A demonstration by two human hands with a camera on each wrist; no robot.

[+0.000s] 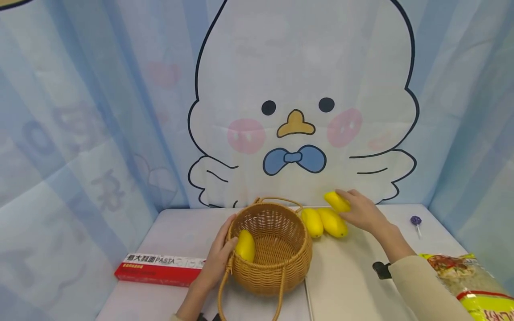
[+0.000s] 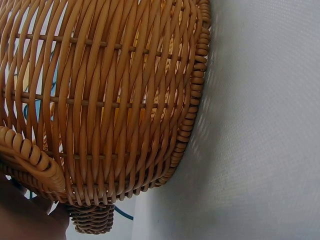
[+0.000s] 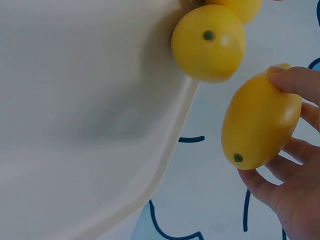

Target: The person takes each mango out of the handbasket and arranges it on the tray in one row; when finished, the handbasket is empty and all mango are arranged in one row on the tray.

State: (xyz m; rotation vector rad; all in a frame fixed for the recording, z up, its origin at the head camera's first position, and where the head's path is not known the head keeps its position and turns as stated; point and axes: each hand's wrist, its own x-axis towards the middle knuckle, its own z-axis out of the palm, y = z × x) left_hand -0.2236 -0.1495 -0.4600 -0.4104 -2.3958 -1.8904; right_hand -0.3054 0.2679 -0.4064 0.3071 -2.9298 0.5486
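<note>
A round wicker basket [image 1: 271, 272] stands near the middle of the table, with one yellow mango [image 1: 245, 246] inside against its left wall. My left hand [image 1: 218, 255] holds the basket's left rim, thumb over the edge and fingers along the outside. In the left wrist view the woven wall [image 2: 115, 100] fills most of the picture. Raised over the back edge of the table, my right hand [image 1: 362, 211] grips another mango [image 3: 262, 117] between thumb and fingers. Just below it, to the right of the basket, two mangoes [image 1: 312, 222] [image 1: 332, 222] lie side by side.
Left of the basket lies a red and white pasta box [image 1: 160, 269]. A purple lollipop [image 1: 416, 220] is at the far right, with a noodle bag [image 1: 474, 285] nearer the front. Behind the table [image 1: 341, 276] hangs a printed curtain [image 1: 305, 67]. One looped basket handle [image 1: 281, 290] hangs in front.
</note>
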